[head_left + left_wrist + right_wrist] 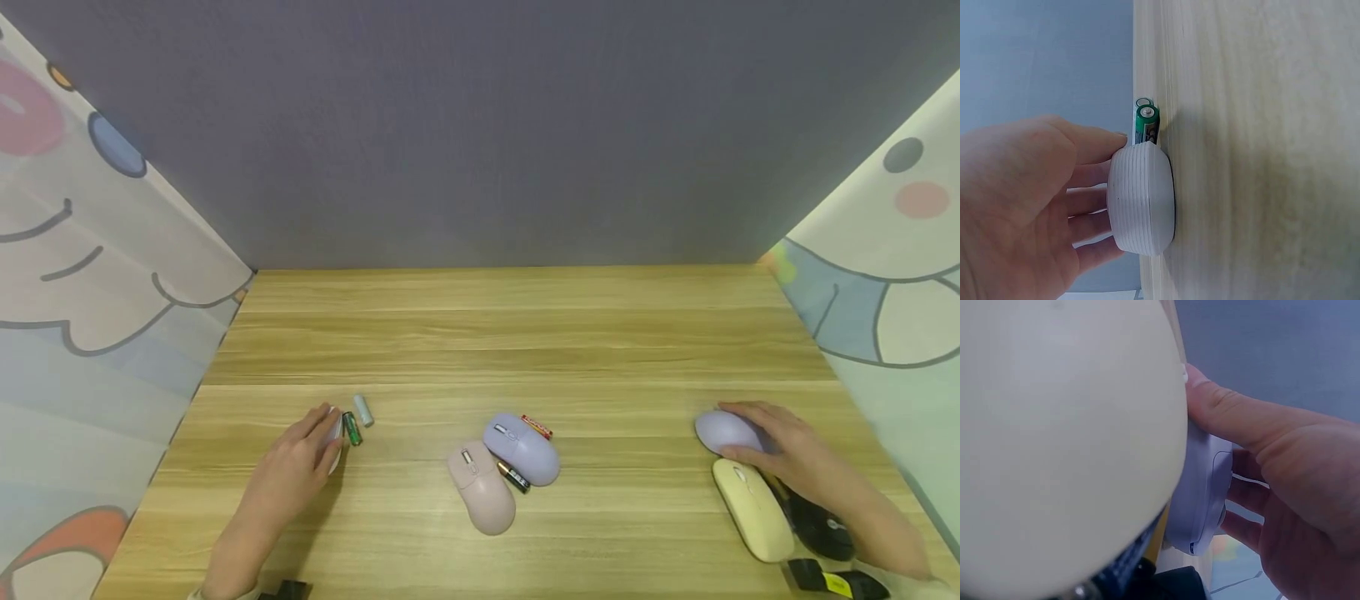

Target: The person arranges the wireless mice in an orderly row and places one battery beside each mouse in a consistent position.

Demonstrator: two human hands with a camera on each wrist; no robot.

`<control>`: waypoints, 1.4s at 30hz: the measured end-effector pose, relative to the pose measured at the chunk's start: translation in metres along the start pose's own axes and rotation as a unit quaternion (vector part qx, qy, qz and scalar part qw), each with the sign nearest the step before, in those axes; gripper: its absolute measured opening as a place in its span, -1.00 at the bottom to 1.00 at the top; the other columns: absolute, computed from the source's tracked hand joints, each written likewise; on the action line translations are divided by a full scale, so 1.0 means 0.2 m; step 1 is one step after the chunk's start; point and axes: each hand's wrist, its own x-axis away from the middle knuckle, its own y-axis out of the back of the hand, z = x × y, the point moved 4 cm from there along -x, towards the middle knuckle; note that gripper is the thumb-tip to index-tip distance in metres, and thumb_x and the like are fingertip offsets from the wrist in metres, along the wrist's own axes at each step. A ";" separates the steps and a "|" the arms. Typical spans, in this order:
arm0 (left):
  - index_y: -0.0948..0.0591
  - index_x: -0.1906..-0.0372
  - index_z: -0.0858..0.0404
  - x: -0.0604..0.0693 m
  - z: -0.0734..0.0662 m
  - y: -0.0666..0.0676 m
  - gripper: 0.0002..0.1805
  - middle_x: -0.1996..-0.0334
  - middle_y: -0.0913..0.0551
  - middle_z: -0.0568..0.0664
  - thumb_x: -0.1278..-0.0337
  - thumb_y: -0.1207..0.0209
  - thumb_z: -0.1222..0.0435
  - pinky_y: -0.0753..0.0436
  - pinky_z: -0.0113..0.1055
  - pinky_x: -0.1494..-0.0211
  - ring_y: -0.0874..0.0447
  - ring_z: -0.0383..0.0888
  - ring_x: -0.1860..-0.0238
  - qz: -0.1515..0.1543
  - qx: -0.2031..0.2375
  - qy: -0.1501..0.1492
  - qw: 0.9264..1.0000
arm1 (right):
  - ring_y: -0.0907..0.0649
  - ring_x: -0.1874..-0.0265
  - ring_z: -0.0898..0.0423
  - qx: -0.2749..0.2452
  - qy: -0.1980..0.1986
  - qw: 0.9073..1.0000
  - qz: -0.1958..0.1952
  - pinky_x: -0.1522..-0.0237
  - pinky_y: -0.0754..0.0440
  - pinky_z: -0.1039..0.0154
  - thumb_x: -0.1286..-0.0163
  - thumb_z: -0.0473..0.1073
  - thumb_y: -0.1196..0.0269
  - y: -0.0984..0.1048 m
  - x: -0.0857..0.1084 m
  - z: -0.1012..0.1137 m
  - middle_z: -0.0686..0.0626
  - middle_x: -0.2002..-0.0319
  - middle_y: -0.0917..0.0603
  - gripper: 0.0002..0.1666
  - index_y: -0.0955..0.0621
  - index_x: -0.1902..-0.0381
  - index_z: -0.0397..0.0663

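Observation:
At the left of the table, my left hand [291,461] holds a white rounded object with a ribbed side [1138,200]; its kind is mostly hidden by the hand. Thumb and fingers lie on opposite sides of it, and it stands on the wood. Just beyond it are a green battery [352,428] and a pale battery [363,410]. On the right side, my right hand [787,446] grips a lilac computer mouse [726,432], thumb on one side and fingers on the other. A yellow mouse [752,510] lies close by the thumb, filling much of the right wrist view.
In the middle lie a pink mouse [482,487] and another lilac mouse [522,450], with a red battery [537,427] and a black battery [513,477] beside them. A black mouse [819,527] sits under the right forearm. A grey wall [495,150] rises behind the table.

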 end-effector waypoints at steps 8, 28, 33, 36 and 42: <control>-0.54 -0.25 0.58 0.00 0.00 0.00 -0.47 -0.26 -0.52 0.51 -0.24 -0.36 0.42 -0.62 0.32 -0.17 -0.58 0.47 -0.19 0.034 0.011 0.027 0.999 | -0.57 0.01 0.28 0.016 0.066 0.997 -0.032 -0.17 -0.21 0.76 0.21 -0.18 -0.68 0.00 -0.06 0.01 -0.18 0.08 -0.76 -0.21 -0.67 -0.07 -0.23; -0.55 -0.25 0.56 -0.02 0.00 0.01 -0.49 -0.26 -0.53 0.50 -0.28 -0.34 0.39 -0.63 0.32 -0.16 -0.59 0.47 -0.18 0.044 0.011 0.029 0.999 | -0.72 0.22 -0.19 0.060 0.091 0.993 0.033 0.32 -0.71 -0.12 0.02 -0.05 -0.64 0.09 -0.54 0.11 -0.27 0.14 -0.71 -0.17 -0.61 -0.12 -0.41; -0.55 -0.25 0.57 -0.02 -0.01 0.01 -0.49 -0.26 -0.53 0.49 -0.27 -0.34 0.40 -0.64 0.31 -0.16 -0.59 0.46 -0.18 0.042 0.012 0.029 0.999 | -0.71 0.22 -0.20 0.052 0.096 0.993 0.053 0.31 -0.71 -0.13 -0.02 -0.04 -0.63 0.07 -0.65 0.10 -0.29 0.13 -0.69 -0.19 -0.60 -0.10 -0.45; -0.55 -0.25 0.57 -0.02 -0.01 0.02 -0.49 -0.26 -0.54 0.49 -0.27 -0.35 0.40 -0.64 0.31 -0.15 -0.60 0.46 -0.18 0.039 0.012 0.028 0.999 | -0.70 0.24 -0.18 0.050 0.117 0.990 0.051 0.32 -0.73 -0.12 0.01 -0.08 -0.64 0.05 -0.71 0.11 -0.28 0.15 -0.68 -0.20 -0.61 -0.09 -0.47; -0.56 -0.23 0.56 0.00 -0.01 0.02 -0.49 -0.24 -0.55 0.50 -0.24 -0.37 0.40 -0.66 0.30 -0.13 -0.61 0.46 -0.15 0.031 0.011 0.022 0.999 | -0.69 0.13 -0.25 0.053 0.107 0.988 0.095 0.17 -0.73 -0.20 -0.08 -0.17 -0.60 0.01 -0.82 0.12 -0.32 0.07 -0.66 -0.24 -0.58 -0.16 -0.48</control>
